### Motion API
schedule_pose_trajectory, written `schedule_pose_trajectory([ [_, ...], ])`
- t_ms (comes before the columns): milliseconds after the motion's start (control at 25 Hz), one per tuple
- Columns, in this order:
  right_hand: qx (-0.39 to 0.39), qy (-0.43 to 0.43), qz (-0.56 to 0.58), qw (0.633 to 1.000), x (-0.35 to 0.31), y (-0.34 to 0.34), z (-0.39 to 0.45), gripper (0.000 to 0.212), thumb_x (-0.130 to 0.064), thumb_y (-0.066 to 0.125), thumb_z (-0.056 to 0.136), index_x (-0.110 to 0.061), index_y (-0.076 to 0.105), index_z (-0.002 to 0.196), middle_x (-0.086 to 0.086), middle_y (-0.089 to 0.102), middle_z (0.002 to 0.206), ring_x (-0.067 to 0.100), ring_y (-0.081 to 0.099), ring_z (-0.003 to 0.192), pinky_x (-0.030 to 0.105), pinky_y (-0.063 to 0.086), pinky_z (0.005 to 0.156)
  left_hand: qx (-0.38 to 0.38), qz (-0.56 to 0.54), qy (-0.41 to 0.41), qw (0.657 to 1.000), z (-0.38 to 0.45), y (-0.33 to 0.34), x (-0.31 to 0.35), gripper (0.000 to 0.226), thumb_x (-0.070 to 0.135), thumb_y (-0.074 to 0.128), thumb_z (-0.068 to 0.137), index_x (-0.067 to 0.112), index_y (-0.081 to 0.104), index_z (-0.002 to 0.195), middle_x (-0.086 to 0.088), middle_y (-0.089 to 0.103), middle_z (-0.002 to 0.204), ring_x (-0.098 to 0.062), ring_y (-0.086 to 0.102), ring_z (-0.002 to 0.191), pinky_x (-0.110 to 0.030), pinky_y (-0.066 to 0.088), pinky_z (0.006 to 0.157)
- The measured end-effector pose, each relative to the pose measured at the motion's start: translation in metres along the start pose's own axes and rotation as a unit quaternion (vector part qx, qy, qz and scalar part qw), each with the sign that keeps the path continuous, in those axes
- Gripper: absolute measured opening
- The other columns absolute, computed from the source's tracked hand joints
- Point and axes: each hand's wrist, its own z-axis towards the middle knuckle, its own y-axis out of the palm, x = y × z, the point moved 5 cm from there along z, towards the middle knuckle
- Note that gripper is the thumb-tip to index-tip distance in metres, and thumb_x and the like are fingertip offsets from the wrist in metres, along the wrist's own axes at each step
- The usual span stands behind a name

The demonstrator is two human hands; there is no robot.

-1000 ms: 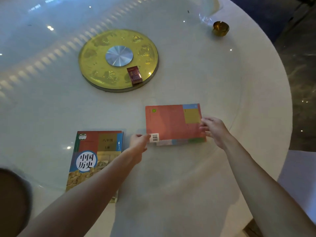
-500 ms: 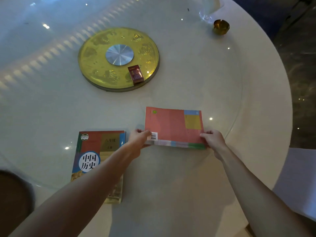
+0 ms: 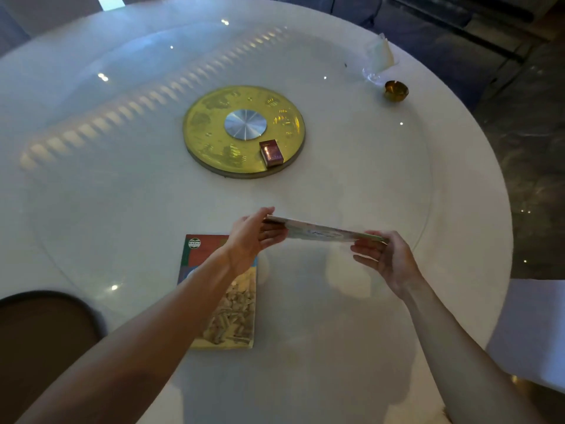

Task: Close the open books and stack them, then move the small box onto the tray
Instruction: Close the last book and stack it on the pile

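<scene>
Above the white table point(image 3: 351, 185), nearer us than the gold tray point(image 3: 214, 130), we hold a closed book point(image 3: 321, 232) between both hands, lifted clear of the tabletop and seen almost edge-on, its long edge running left to right with the right end a little lower. Our left hand point(image 3: 249, 240) pinches the left end: the thumb lies over the top cover, the fingers are curled beneath it, and the forearm reaches in from the lower left. Our right hand point(image 3: 386, 260) supports the right end, palm turned up and inward, fingers spread under the book and the thumb along its top edge; that forearm comes in from the lower right. Both grips are closed on the book, neither hand wide.

A second book point(image 3: 224, 307) lies closed and flat on the table, nearer us than the tray and to the left of the held one. Our left wrist crosses over its upper right corner, hiding part of the cover.

The small box point(image 3: 271, 152) sits on the tray, at its near right rim, just beside the silver disc point(image 3: 245, 124) in the tray's middle. Well to the right of the tray, near the table's far edge, stand a small brass bowl point(image 3: 396, 90) and, just beyond it, a white folded thing point(image 3: 380, 53) we cannot make out clearly.
</scene>
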Motion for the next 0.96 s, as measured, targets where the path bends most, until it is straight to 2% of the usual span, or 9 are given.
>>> schedule_pose_trajectory([
  [80,-0.043,-0.016,-0.003,0.999,-0.009,0.018,-0.016,0.042,-0.027,0.040,0.096,-0.004,0.063,0.123,0.022,0.074,0.112,0.035,0.074,0.105,0.051,0.059,0.091,-0.020,-0.025,-0.016,0.999,-0.017,-0.019,0.008,0.042,0.035,0.060,0.095,-0.003,0.061,0.113,-0.024,0.074,0.101,-0.029,0.076,0.086,-0.032,0.064,0.071],
  [160,-0.049,-0.041,-0.062,0.996,-0.009,0.040,-0.029,0.036,-0.016,0.045,0.099,-0.003,0.060,0.128,0.021,0.073,0.121,0.034,0.072,0.113,0.052,0.056,0.097,-0.047,-0.046,-0.020,0.998,-0.034,-0.038,0.015,0.049,0.035,0.055,0.094,-0.005,0.058,0.123,-0.025,0.074,0.109,-0.032,0.074,0.099,-0.035,0.063,0.080],
  [280,0.030,-0.136,-0.214,0.967,-0.020,0.071,-0.044,0.017,-0.009,0.065,0.097,-0.003,0.070,0.112,0.008,0.077,0.091,0.029,0.072,0.084,0.042,0.057,0.082,-0.047,-0.044,0.025,0.998,-0.054,-0.065,0.025,0.040,0.026,0.052,0.096,-0.004,0.060,0.121,-0.027,0.069,0.120,-0.032,0.069,0.110,-0.037,0.060,0.090],
  [400,0.047,-0.174,-0.284,0.942,-0.023,0.100,-0.057,0.008,-0.019,0.073,0.093,-0.016,0.075,0.100,-0.015,0.063,0.065,0.012,0.055,0.065,0.027,0.046,0.067,-0.017,0.038,0.094,0.995,-0.075,-0.096,0.040,0.042,0.041,0.064,0.094,0.005,0.069,0.116,-0.013,0.075,0.096,-0.020,0.072,0.082,-0.029,0.061,0.066],
  [520,0.026,-0.185,-0.270,0.945,-0.021,0.129,-0.065,0.011,-0.026,0.069,0.097,-0.020,0.071,0.106,-0.008,0.073,0.088,0.008,0.065,0.078,0.013,0.048,0.059,0.018,0.175,0.145,0.974,-0.096,-0.125,0.051,0.040,0.044,0.067,0.089,0.006,0.077,0.099,0.000,0.073,0.064,-0.010,0.066,0.052,-0.020,0.053,0.048],
  [680,0.023,-0.169,-0.322,0.931,-0.015,0.171,-0.063,0.023,-0.031,0.073,0.093,-0.014,0.061,0.103,0.008,0.074,0.100,0.028,0.074,0.089,0.043,0.060,0.069,-0.035,0.281,0.110,0.953,-0.106,-0.152,0.037,0.048,0.051,0.074,0.077,0.008,0.080,0.099,-0.015,0.078,0.086,-0.023,0.073,0.077,-0.033,0.060,0.071],
  [760,-0.003,-0.180,-0.377,0.909,-0.006,0.199,-0.061,0.017,-0.028,0.074,0.091,-0.017,0.064,0.099,0.010,0.076,0.098,0.033,0.075,0.091,0.051,0.060,0.074,-0.070,0.298,0.070,0.949,-0.107,-0.164,0.023,0.042,0.045,0.075,0.082,0.020,0.073,0.116,-0.013,0.078,0.091,-0.024,0.074,0.077,-0.035,0.060,0.068],
  [880,-0.049,-0.194,-0.432,0.879,0.010,0.242,-0.059,0.014,-0.034,0.075,0.088,-0.025,0.068,0.097,0.004,0.076,0.101,0.027,0.074,0.096,0.046,0.060,0.079,-0.119,0.360,0.051,0.924,-0.108,-0.170,0.000,0.045,0.045,0.074,0.085,0.035,0.062,0.128,-0.005,0.077,0.102,-0.022,0.076,0.084,-0.034,0.059,0.060],
  [960,-0.074,-0.192,-0.499,0.842,0.023,0.269,-0.060,0.023,-0.037,0.073,0.090,-0.023,0.069,0.106,0.000,0.073,0.103,0.022,0.071,0.097,0.040,0.057,0.080,-0.149,0.396,0.069,0.904,-0.104,-0.172,-0.013,0.044,0.043,0.071,0.086,0.034,0.062,0.129,-0.003,0.075,0.116,-0.024,0.073,0.105,-0.044,0.063,0.077],
])
